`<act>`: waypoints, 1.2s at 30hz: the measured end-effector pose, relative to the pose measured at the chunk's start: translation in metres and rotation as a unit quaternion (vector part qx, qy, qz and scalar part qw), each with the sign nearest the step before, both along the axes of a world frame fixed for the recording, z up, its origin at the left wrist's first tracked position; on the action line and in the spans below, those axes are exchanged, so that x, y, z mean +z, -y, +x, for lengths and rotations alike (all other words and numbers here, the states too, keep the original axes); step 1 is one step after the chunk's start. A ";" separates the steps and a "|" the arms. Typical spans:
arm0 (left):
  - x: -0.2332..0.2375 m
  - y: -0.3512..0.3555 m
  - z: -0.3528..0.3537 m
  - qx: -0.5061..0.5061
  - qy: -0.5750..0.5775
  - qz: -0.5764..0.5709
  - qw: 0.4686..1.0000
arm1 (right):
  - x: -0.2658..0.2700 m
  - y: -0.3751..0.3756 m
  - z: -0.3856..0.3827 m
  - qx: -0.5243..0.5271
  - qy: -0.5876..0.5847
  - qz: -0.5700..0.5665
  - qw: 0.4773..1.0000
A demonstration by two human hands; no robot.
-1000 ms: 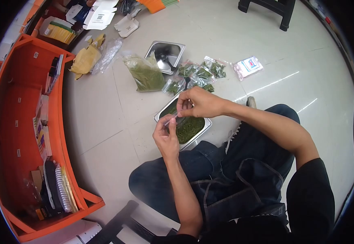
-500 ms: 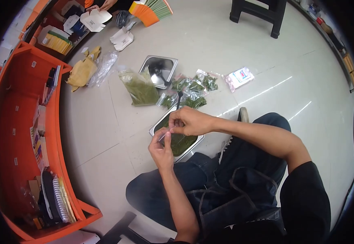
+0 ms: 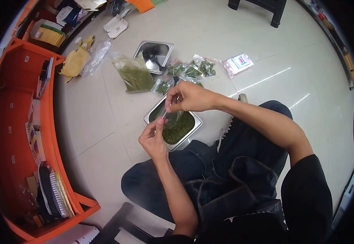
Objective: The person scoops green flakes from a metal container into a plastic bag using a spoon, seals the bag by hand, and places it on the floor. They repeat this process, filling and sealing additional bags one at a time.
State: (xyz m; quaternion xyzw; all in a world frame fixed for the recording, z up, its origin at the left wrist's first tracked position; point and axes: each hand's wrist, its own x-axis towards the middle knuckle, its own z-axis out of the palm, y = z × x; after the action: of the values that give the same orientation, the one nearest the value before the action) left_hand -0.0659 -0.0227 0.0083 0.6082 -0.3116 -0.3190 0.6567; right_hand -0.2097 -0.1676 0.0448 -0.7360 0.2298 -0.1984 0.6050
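A small clear plastic bag [image 3: 175, 115] is stretched between my two hands, above a metal pan [image 3: 197, 125] of chopped dried green herb [image 3: 180, 131]. My left hand [image 3: 154, 141] pinches one end of the bag's edge between thumb and fingers. The other end is pinched by my right hand [image 3: 190, 96], higher and farther from me. Behind the right hand, the black handle [image 3: 176, 79] of a utensil sticks up. Several small bags of green herb [image 3: 193, 71] lie beyond the pan. Left of them stands a large clear bag of green herb [image 3: 133, 76].
A second metal pan [image 3: 167, 46] holds a black utensil. A pack of clear bags [image 3: 238, 65] lies to the right. An orange shelf [image 3: 49, 122] runs along the left, near crumpled yellow packaging [image 3: 74, 62]. A dark stool [image 3: 275, 14] stands at the back.
My hands have drawn apart, opening a wider gap along the bag's edge. The view has tilted down slightly, and another person's hands at the top left have left the picture.
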 end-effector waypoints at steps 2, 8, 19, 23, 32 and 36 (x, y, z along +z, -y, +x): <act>0.003 0.003 -0.001 -0.003 -0.001 -0.016 1.000 | 0.002 0.002 0.001 -0.008 0.000 -0.008 1.000; 0.002 0.008 -0.003 -0.013 -0.051 0.001 0.999 | 0.006 0.010 -0.002 0.008 -0.005 -0.013 1.000; -0.003 0.008 0.001 0.024 -0.026 -0.026 0.999 | 0.022 0.006 -0.005 -0.013 -0.029 -0.050 0.998; -0.004 0.003 0.000 0.021 -0.015 -0.004 1.000 | 0.005 0.013 -0.005 -0.018 -0.020 -0.009 1.000; -0.002 0.005 0.001 0.029 -0.013 0.003 0.999 | -0.007 0.002 0.002 0.003 0.046 -0.203 0.978; -0.003 0.005 0.003 0.035 -0.016 -0.012 0.999 | 0.007 -0.008 0.002 -0.026 0.032 -0.188 0.981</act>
State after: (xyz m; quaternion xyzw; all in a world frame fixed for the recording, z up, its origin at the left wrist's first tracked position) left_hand -0.0627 -0.0277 0.0053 0.6053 -0.2836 -0.3020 0.6797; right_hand -0.2078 -0.1594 0.0513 -0.8235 0.1880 -0.2771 0.4580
